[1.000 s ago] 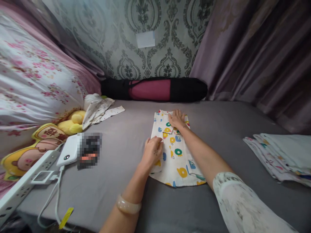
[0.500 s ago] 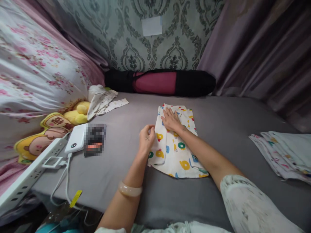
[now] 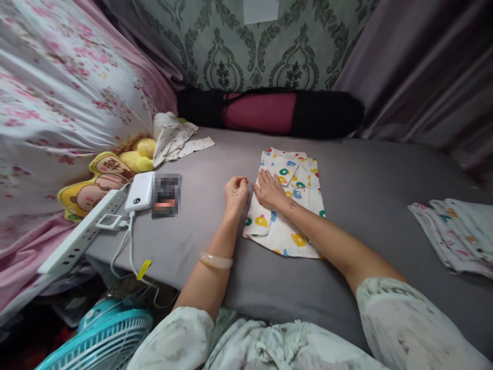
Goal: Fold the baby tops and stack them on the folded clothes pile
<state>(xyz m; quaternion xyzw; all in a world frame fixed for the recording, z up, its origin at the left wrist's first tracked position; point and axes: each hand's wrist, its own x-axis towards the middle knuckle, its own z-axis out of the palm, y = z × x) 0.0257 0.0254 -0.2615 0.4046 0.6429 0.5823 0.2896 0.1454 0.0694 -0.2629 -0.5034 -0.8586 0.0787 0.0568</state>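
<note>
A white garment [image 3: 296,221] with yellow, blue and green prints lies partly folded on the grey sheet [image 3: 200,205]. My right hand [image 3: 268,189] rests flat on its left part, fingers spread. Just left of the garment's edge is my left hand [image 3: 236,194], its fingers curled together in a pinch. Whether anything is between those fingertips is too small to make out. A folded flap lies across the garment's upper part, beyond my right hand.
Folded cloths [image 3: 454,236] are stacked at the right. A power strip [image 3: 87,231], a white power bank [image 3: 140,191] and yellow plush toys [image 3: 140,154] are on the left. A long black-and-red bag [image 3: 262,112] lies along the wall. A turquoise fan [image 3: 111,334] stands below left.
The view has tilted down. A flap of the garment now lies folded over its upper part. My right hand has moved lower on the cloth, towards its left edge.
</note>
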